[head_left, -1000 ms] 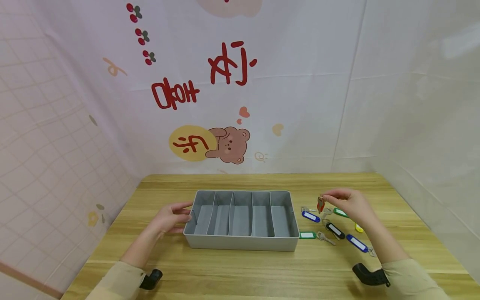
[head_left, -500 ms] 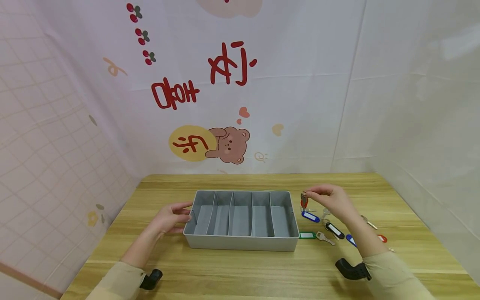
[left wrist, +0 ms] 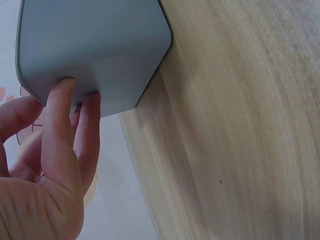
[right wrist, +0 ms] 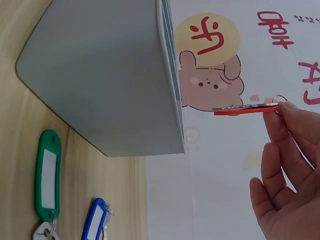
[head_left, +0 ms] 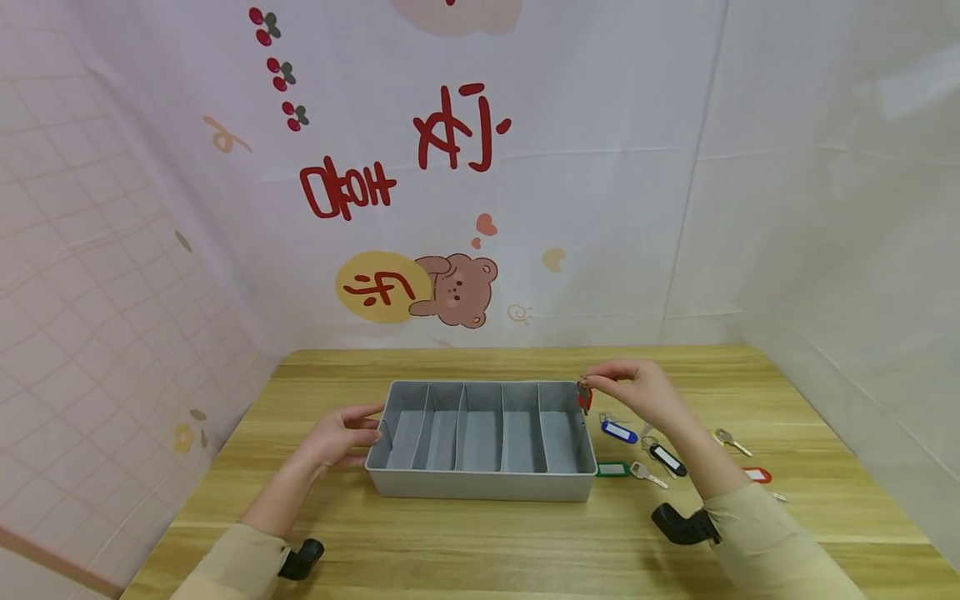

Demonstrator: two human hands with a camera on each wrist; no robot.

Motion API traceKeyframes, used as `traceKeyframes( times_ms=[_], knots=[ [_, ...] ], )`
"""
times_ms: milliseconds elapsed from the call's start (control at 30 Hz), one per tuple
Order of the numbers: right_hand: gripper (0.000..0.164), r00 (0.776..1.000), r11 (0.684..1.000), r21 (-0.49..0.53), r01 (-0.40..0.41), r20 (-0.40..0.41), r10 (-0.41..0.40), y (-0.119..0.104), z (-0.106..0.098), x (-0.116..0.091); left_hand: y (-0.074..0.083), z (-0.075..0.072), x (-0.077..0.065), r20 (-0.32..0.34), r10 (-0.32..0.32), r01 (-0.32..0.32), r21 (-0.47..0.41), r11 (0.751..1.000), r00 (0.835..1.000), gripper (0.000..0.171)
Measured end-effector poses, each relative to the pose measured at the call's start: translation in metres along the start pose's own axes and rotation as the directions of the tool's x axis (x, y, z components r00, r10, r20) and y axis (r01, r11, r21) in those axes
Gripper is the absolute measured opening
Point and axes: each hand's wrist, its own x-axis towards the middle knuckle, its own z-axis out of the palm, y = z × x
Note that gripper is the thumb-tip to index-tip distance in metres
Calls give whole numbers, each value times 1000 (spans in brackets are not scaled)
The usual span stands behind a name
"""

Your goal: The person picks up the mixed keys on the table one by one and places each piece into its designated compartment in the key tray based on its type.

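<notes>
A grey tray (head_left: 480, 486) with several compartments stands on the wooden table. My left hand (head_left: 345, 437) touches its left end; in the left wrist view the fingertips (left wrist: 62, 87) rest against the outer wall. Above the tray's back right corner, my right hand (head_left: 633, 392) pinches the ring of a key with a red tag (head_left: 585, 398). In the right wrist view, the key and its red tag (right wrist: 245, 111) are seen edge-on, with thumb and forefinger at the ring and the other fingers loosely bent.
Right of the tray lie more tagged keys: a blue tag (head_left: 618, 431), a green tag (head_left: 612, 470) close to the tray's wall, a black tag (head_left: 667, 459) and another red tag (head_left: 757, 474). My right forearm hides part of this group. White printed cloth (head_left: 600, 208) hangs behind.
My right hand has carried the red-tagged key leftward from above the other keys to the tray's right end. My left hand stays at the tray's left end.
</notes>
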Motion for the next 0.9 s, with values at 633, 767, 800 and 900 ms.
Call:
traceKeyframes(
  times_ms=[633,767,800,900],
  knots=[
    [15,998,995,-101,6,65,0,-1,8,15,-1,-1,-1,5,4,-4,6,1000,1000,57],
    [15,995,994,-111,-2,100,13,1,10,17,-1,0,-1,4,4,-4,1,1000,1000,58],
    [14,994,994,-113,-6,108,18,1,10,18,-1,0,-1,4,4,-4,-1,1000,1000,58],
    [13,991,993,-122,-8,133,25,1,11,20,-1,0,-1,3,-1,1,-6,1000,1000,58]
  ],
)
